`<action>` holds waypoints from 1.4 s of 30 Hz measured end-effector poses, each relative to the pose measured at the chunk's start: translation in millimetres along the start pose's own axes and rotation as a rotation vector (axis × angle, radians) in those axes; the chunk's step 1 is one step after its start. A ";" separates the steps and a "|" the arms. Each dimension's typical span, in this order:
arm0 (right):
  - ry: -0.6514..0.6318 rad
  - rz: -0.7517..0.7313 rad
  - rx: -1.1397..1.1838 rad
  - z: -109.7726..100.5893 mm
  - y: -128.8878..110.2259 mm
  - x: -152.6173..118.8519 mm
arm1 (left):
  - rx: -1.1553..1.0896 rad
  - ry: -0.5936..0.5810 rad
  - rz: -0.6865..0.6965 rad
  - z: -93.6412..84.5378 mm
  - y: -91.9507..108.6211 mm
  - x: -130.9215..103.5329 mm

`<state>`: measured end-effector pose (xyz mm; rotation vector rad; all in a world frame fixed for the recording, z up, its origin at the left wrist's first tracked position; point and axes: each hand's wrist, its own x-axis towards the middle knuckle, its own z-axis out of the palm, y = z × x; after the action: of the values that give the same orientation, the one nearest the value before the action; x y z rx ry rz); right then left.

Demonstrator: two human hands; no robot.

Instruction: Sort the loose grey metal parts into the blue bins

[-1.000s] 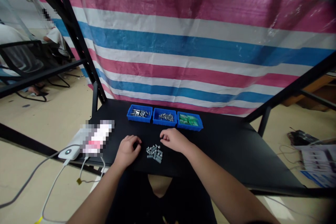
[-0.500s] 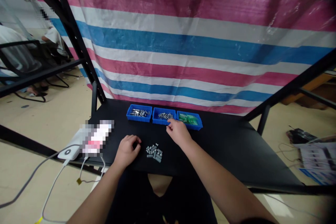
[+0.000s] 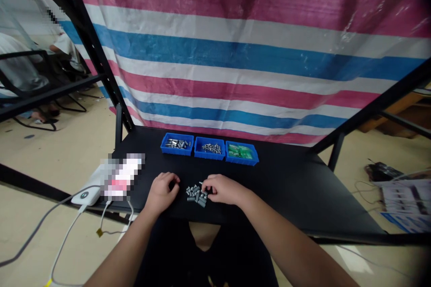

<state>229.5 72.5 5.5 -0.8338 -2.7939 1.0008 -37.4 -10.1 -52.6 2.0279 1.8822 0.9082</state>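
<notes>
A loose pile of small grey metal pieces (image 3: 195, 195), some cylindrical and some like short screws, lies on the black table between my hands. To its left my left hand (image 3: 163, 191) rests on the tabletop, fingers loosely curled with a gap to the thumb and nothing visible in them. My right hand (image 3: 222, 189) is at the pile's right edge, thumb and fingers drawn together; whatever they hold is too small to make out. Behind stand a blue bin of metal cylinders (image 3: 177, 144), a blue bin of small screw-like parts (image 3: 209, 148) and a blue bin of green packets (image 3: 241, 152).
A white power bank (image 3: 85, 193) and a blurred bright device (image 3: 124, 177) with cables lie at the table's left. Black frame posts (image 3: 97, 60) and a striped tarp (image 3: 229, 54) enclose the back. People sit in the far left background.
My right hand has moved from the middle blue bin toward me and down to the pile. My left hand stays in place. The view has shifted slightly.
</notes>
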 end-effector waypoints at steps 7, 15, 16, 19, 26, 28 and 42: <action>0.074 0.019 -0.076 4.6 2.3 0.7 | 0.001 -0.002 0.004 -0.1 -0.9 0.1; -0.120 0.155 -0.187 -23.4 1.0 16.8 | -0.007 -0.008 0.000 -2.7 2.6 0.1; -0.135 0.137 -0.167 -30.2 -1.5 25.4 | -0.009 -0.005 -0.002 -3.3 3.4 0.0; 0.083 0.043 -0.082 -48.2 -11.7 55.5 | -0.019 0.006 -0.004 -4.3 4.9 -0.3; 0.459 0.049 -0.113 -56.1 -25.2 69.6 | -0.033 0.007 -0.005 -5.4 6.4 -0.5; 0.313 0.070 -0.114 -50.1 -25.1 55.5 | -0.031 0.002 -0.005 -6.0 6.6 0.0; -0.057 0.263 -0.135 0.0 -22.7 16.8 | -0.009 -0.009 -0.010 -1.8 1.7 0.1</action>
<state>204.4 66.4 17.2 -1.2357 -2.8795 0.8848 -37.0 -10.7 -50.2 2.0121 1.8790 0.9020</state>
